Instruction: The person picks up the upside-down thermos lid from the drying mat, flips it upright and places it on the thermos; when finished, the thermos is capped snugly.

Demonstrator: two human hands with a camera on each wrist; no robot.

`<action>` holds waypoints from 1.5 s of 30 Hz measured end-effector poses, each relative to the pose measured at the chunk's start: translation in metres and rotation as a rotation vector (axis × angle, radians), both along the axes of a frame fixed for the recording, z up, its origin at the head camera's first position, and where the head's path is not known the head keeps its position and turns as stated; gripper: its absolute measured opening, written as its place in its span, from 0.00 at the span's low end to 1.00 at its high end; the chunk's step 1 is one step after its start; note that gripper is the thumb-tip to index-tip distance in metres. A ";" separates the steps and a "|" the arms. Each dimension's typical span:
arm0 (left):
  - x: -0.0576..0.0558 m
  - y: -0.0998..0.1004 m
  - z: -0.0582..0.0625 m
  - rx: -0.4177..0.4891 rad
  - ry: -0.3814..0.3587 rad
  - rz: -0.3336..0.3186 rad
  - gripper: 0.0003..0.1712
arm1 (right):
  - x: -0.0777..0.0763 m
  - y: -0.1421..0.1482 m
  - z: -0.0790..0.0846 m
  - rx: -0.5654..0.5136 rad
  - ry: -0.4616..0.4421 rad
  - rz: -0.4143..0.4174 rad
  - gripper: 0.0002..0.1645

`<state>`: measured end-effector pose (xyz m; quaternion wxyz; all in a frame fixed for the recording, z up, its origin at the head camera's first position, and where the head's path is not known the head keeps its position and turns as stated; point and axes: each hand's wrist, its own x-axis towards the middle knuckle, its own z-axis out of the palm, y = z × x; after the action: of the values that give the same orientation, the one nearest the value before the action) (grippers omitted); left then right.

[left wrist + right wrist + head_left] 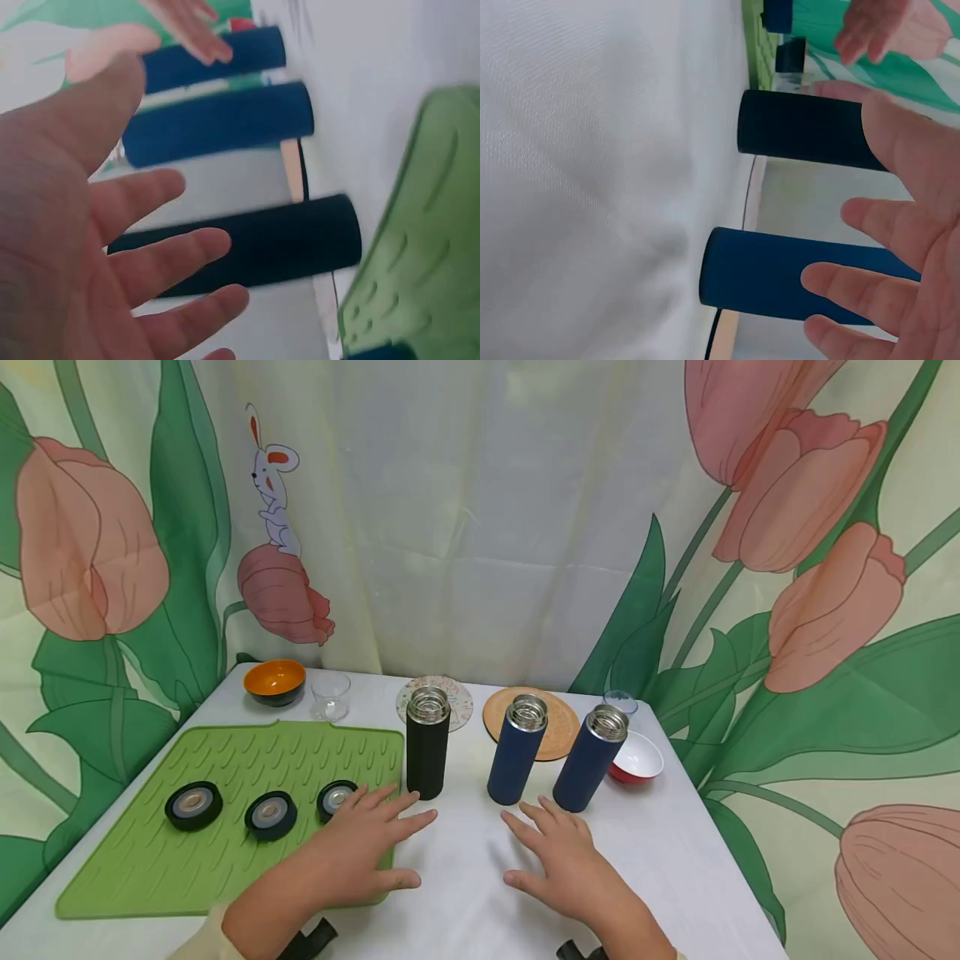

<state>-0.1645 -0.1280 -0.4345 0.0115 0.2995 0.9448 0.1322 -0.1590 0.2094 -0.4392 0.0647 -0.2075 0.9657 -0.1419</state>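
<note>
Three lidless thermos bottles stand upright on the white table: a black bottle [427, 752], a blue bottle [516, 756] in the middle and another blue bottle [588, 764] at the right. Three round bottle lids, a left lid [193, 806], a middle lid [271, 816] and a right lid [334, 797], lie on a green drying mat [225, 877]. My left hand [360, 847] is spread over the mat's right edge, before the black bottle, holding nothing. My right hand [555, 856] is spread in front of the two blue bottles, also holding nothing. Fingers of the left hand partly cover the right lid.
Along the back sit an orange bowl [274, 678], a clear glass [331, 695], a patterned round mat [461, 706] and a round wooden board [566, 727]. Behind the right bottle are a red-and-white bowl [637, 758] and another glass [621, 701]. A tulip-printed curtain [487, 527] hangs behind the table.
</note>
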 end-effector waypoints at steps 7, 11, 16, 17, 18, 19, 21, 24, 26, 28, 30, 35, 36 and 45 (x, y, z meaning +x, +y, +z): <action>-0.003 -0.034 0.013 0.079 0.191 0.180 0.30 | 0.000 0.000 0.003 -0.023 0.002 -0.022 0.41; -0.008 -0.073 0.023 0.083 0.179 0.403 0.30 | 0.002 -0.001 0.006 -0.027 -0.012 -0.030 0.39; -0.016 -0.135 0.027 0.034 0.157 0.627 0.38 | 0.004 -0.001 0.010 -0.026 -0.012 -0.034 0.37; -0.017 -0.148 0.025 0.031 0.145 0.669 0.41 | 0.004 -0.001 0.011 -0.024 -0.011 -0.033 0.37; -0.019 -0.160 0.023 0.028 0.127 0.703 0.45 | 0.004 -0.001 0.012 -0.019 -0.008 -0.032 0.36; -0.020 -0.172 0.021 0.024 0.099 0.739 0.49 | 0.004 -0.001 0.012 -0.017 -0.004 -0.028 0.36; -0.021 -0.190 0.016 0.012 0.048 0.803 0.59 | 0.004 0.000 0.013 -0.014 -0.004 -0.024 0.35; -0.021 -0.209 0.008 -0.020 -0.034 0.857 0.70 | 0.004 0.000 0.015 -0.015 -0.007 -0.018 0.34; -0.020 -0.216 0.004 -0.037 -0.084 0.883 0.73 | 0.004 0.001 0.016 -0.015 -0.009 -0.018 0.34; -0.018 -0.220 -0.001 -0.056 -0.141 0.898 0.75 | 0.004 0.001 0.016 -0.014 -0.007 -0.019 0.34; -0.017 -0.224 -0.004 -0.075 -0.217 0.911 0.77 | 0.005 0.001 0.014 -0.011 -0.009 -0.016 0.33; -0.018 -0.229 -0.014 -0.106 -0.340 0.927 0.77 | 0.010 0.001 0.006 0.001 -0.015 -0.008 0.32; -0.018 -0.229 -0.016 -0.108 -0.352 0.933 0.76 | 0.011 0.002 0.005 0.002 -0.006 -0.006 0.32; -0.023 -0.233 -0.023 -0.124 -0.358 0.968 0.72 | 0.011 0.001 0.005 -0.008 0.040 -0.006 0.30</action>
<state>-0.1874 -0.3611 -0.4572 0.1282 -0.2002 0.9645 0.1153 -0.1481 0.2102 -0.4338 0.0439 -0.2076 0.9669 -0.1415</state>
